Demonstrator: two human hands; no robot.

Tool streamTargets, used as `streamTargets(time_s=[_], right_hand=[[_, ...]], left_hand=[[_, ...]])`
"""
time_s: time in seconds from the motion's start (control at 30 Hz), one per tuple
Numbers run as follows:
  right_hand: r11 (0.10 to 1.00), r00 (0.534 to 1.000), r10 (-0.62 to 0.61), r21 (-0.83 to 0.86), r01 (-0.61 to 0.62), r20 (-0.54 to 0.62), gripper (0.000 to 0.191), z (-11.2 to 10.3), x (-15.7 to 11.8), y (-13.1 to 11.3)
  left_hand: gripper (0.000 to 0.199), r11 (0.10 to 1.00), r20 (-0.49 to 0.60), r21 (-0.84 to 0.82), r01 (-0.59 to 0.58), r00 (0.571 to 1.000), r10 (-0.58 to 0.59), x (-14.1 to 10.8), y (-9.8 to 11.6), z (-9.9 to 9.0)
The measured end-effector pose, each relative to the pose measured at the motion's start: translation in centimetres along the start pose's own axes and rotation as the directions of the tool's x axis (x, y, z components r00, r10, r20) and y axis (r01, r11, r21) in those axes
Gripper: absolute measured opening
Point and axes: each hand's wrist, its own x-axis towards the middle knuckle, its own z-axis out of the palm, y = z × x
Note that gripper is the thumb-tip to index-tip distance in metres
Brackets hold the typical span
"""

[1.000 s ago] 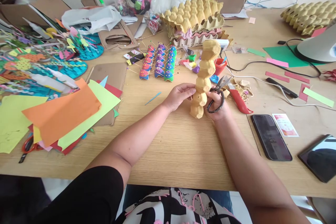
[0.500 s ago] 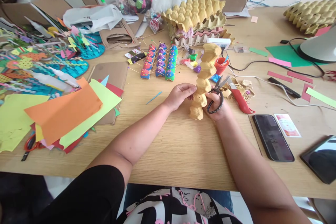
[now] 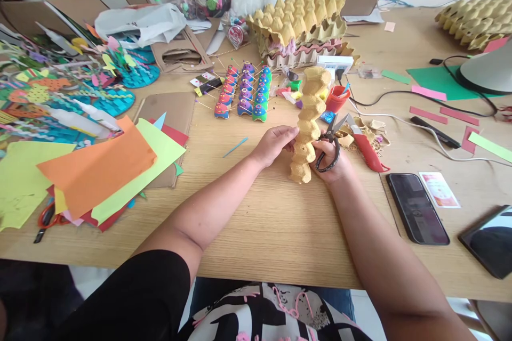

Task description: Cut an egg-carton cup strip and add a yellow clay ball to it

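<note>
A yellow egg-carton strip stands upright between my hands, above the wooden table. My left hand pinches its left edge with thumb and fingers. Black scissors sit in my right hand, their blades partly apart and pointing up and away; that hand's fingertips also touch the strip's right side. Beyond the strip are three painted egg-carton caterpillars: red, purple and green-blue.
Coloured paper sheets and decorated blue pieces lie left. Egg trays are stacked behind. On the right are a red cutter, carton scraps, a red cup, a cable and a phone.
The top of the egg-carton strip has tipped slightly to the left. Both hands keep nearly the same place and the same holds.
</note>
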Motion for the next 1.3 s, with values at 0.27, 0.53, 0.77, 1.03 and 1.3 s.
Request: streamTargets(time_s=[0.27,0.53,0.77,1.03,1.3], right_hand=[[1.000,1.000,-0.012,-0.014,0.012,-0.003,0.059,-0.5,0.2,0.2],[0.987,0.964,-0.158,-0.009,0.160,-0.213,0.048,-1.7,1.0,0.5],[0.968,0.939,-0.227,0.050,0.247,-0.257,0.048,-2.2,1.5,0.7],[0.971,0.950,-0.204,0.072,0.227,-0.235,0.051,-1.7,1.1,0.7],[0.970,0.951,-0.175,0.120,0.211,-0.253,0.049,-0.8,0.9,0.6]], left_hand=[[0.071,1.000,0.020,-0.011,0.007,1.000,-0.007,-0.1,-0.1,0.1],[0.070,0.951,-0.144,0.107,-0.289,0.942,0.303,0.3,-1.3,-0.2],[0.040,0.775,0.116,0.435,-0.458,0.882,0.456,-0.5,-1.1,0.1],[0.028,0.684,0.153,0.497,-0.534,0.830,0.536,-0.9,-0.8,0.7],[0.034,0.712,0.120,0.479,-0.514,0.842,0.527,-0.8,-0.8,0.8]])
